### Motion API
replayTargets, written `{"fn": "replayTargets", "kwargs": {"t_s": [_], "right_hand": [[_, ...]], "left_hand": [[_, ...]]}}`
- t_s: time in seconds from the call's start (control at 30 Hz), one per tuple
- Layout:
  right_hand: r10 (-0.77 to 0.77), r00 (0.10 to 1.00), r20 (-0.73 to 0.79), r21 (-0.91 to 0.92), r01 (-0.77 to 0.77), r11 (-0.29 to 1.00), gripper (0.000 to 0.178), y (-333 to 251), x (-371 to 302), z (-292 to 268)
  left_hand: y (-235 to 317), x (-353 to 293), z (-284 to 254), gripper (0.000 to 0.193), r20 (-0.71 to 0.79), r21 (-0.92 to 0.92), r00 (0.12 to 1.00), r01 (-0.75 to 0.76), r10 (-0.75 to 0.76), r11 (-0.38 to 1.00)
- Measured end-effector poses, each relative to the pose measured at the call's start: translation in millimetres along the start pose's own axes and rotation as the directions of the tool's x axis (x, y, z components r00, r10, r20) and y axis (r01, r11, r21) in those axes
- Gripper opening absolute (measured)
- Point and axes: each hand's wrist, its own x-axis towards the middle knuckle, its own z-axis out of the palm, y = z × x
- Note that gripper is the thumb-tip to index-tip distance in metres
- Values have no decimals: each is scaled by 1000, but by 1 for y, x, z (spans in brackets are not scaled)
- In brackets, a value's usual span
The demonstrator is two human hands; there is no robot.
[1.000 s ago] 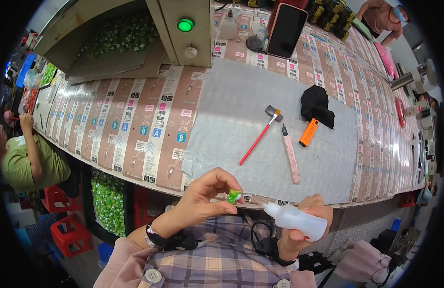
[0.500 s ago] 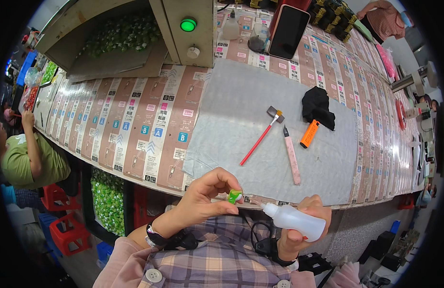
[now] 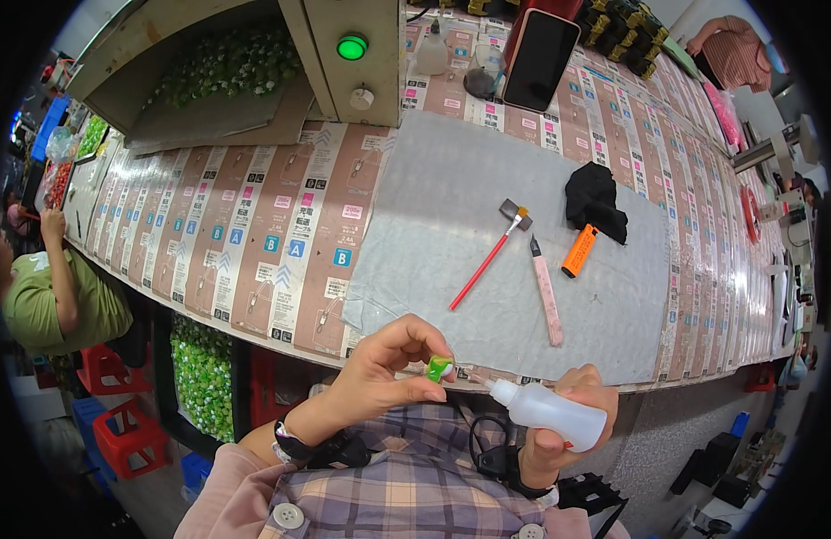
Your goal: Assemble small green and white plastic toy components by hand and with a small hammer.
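Between the thumb and fingers of my left hand (image 3: pixel 390 361) is a small green and white piece (image 3: pixel 439 367), pinched at its edge. My right hand (image 3: pixel 588 406) is wrapped round a translucent white squeeze bottle (image 3: pixel 548 411), tilted on its side. Its narrow nozzle points left at the small piece; whether the tip touches it I cannot tell. Beyond my hands, on a grey sheet (image 3: pixel 424 207), lie a red-handled brush (image 3: pixel 489 260), a pink-handled craft knife (image 3: pixel 547 296), an orange lighter (image 3: pixel 579 251) and a crumpled black cloth (image 3: pixel 592 198).
A metal box (image 3: pixel 339 85) with a green lamp and heaped green pieces inside stands at the back left. Behind the sheet are a phone (image 3: pixel 541 61) and another bottle (image 3: pixel 431 52). A tray of green pieces (image 3: pixel 202 382) sits left below the table edge. Someone in green (image 3: pixel 65 296) is further left.
The squeeze bottle and my right hand have shifted very slightly left. My left hand stays in place. A person in the far right background has moved a little.
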Motion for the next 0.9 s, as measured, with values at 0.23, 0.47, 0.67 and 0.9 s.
{"fn": "replayTargets", "kwargs": {"t_s": [0.23,0.47,0.67,0.9], "right_hand": [[46,998,33,-77,-44,996,65,-2,0,0],[-34,999,28,-31,35,999,55,-1,3,0],[60,948,-313,48,-47,998,54,6,11,-5],[336,858,-388,43,-347,937,41,43,32,-55]], "left_hand": [[-1,0,-4,34,71,-1,997,-24,24,1000],[-1,-1,-4,34,66,-3,998,-23,23,1000],[-2,-1,-5,34,74,-5,997,-33,33,999],[0,-1,-3,38,24,45,1000,-16,14,999]]}}
